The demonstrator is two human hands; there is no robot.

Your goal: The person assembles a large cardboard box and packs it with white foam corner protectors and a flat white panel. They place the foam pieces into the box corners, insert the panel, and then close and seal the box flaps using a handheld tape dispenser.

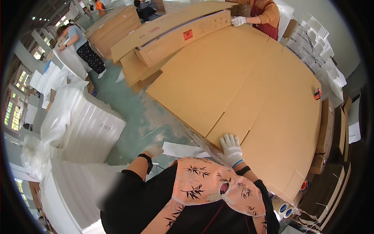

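My right hand [231,149], in a white glove, lies flat with fingers spread on the near edge of a large flat sheet of brown cardboard [249,85]. Creases and slits run across the cardboard. Lower and to the left is my left hand [154,150], also gloved, its fingers curled in. Just beside its fingertips is a white sheet [183,149]; I cannot tell whether the hand grips it. At the far end, a co-worker's gloved hand [238,21] touches a long folded carton [183,37] lying along the cardboard's far left side.
White foam sheets [89,121] are stacked at the left. An orange-and-black tape measure [318,93] sits at the cardboard's right edge. Tape rolls [285,210] lie near the lower right corner. White foam pieces [315,43] stand behind. Another person [80,43] works at the far left.
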